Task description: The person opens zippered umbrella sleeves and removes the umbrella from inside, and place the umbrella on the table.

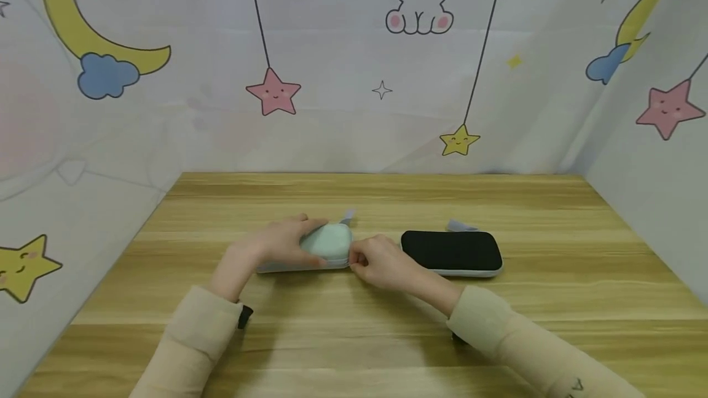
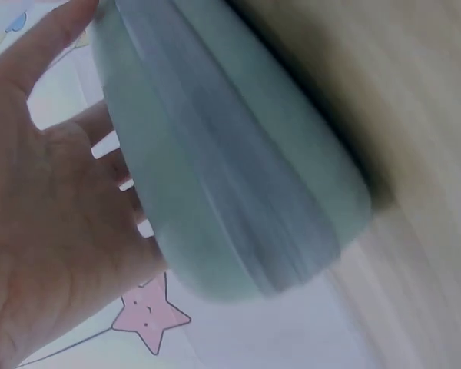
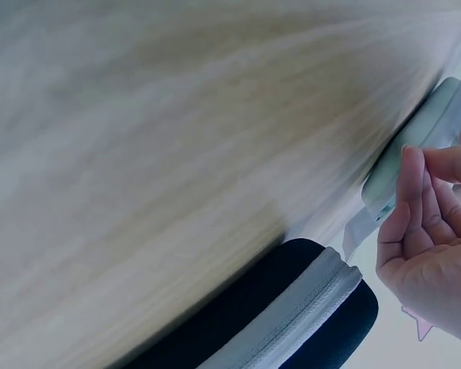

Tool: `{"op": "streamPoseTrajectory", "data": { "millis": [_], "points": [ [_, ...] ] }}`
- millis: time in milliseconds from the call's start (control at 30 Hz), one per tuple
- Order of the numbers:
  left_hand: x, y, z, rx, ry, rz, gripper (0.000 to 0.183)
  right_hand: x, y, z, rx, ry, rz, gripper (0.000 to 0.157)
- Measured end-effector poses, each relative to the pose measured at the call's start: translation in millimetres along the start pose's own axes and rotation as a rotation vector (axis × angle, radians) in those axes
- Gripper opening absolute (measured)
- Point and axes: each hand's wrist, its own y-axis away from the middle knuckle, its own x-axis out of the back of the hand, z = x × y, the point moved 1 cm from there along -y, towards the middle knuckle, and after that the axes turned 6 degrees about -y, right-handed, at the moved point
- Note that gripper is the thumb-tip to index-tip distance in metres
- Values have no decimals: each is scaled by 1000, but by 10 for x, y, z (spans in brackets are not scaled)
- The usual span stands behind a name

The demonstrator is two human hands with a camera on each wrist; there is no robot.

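A mint-green zip case with a grey zipper band lies on the table, left of centre. My left hand holds it from above, the thumb along the front side and the fingers reaching over to the back. At the case's right end, my right hand has thumb and forefinger pinched together at the zipper line. The small zipper pull between those fingertips is mostly hidden. In the right wrist view the pinching fingers overlap the green case's end, and the other fingers are curled.
A black case with a pale grey zipper edge lies just right of my right hand. Grey fabric straps stick out behind the green case and the black case. Printed cloth walls border the wooden table.
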Motion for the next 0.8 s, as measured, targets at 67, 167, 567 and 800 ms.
{"op": "streamPoseTrajectory", "data": {
  "millis": [67,167,567,800],
  "points": [
    [37,-4,-52,-2,26,-27,82,7,-3,-10,-10,9,1,10],
    [76,-6,-108,0,21,-49,81,18,-10,-20,-32,25,-1,8],
    [101,5,-131,-32,-22,-36,77,20,-17,-7,-54,81,-9,14],
    [90,25,-119,-17,-33,-10,77,20,-17,12,-44,65,-6,19]
  ]
}}
